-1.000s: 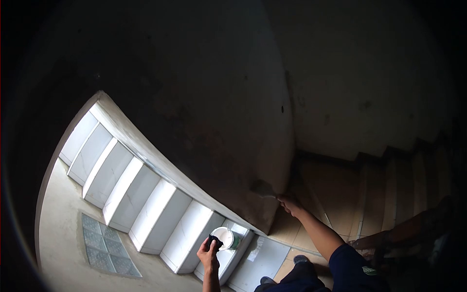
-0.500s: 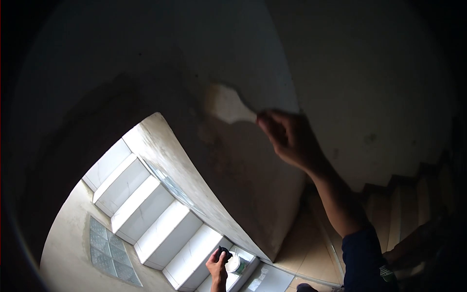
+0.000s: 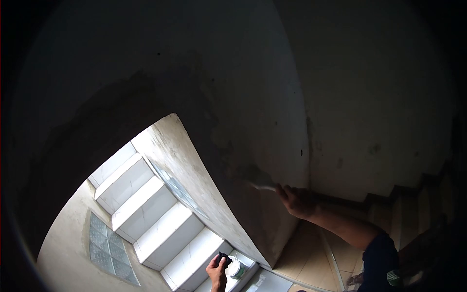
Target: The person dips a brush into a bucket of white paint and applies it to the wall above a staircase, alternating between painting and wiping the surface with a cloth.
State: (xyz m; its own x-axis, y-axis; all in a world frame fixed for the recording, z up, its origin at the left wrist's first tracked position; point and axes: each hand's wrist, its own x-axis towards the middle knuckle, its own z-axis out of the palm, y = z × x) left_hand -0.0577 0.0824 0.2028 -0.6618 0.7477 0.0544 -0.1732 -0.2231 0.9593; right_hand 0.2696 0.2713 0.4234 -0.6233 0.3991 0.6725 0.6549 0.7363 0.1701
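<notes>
My right hand is closed around the handle of a putty knife. Its broad, flat end lies against or close to the dark, stained wall; contact is hard to tell in the shadow. Lower down, my left hand grips a small dark, bunched object, whose kind I cannot make out. Just right of that hand a whitish tub with a pale inside and some green on its side stands on a step.
White tiled stairs rise to the upper left beyond the wall's curved edge. A glass-block window sits in the far wall. Brown tiled floor and darker steps lie at right.
My right hand has moved down the wall with the putty knife, whose blade now shows darker and at a flatter angle. My left hand stays about the same.
</notes>
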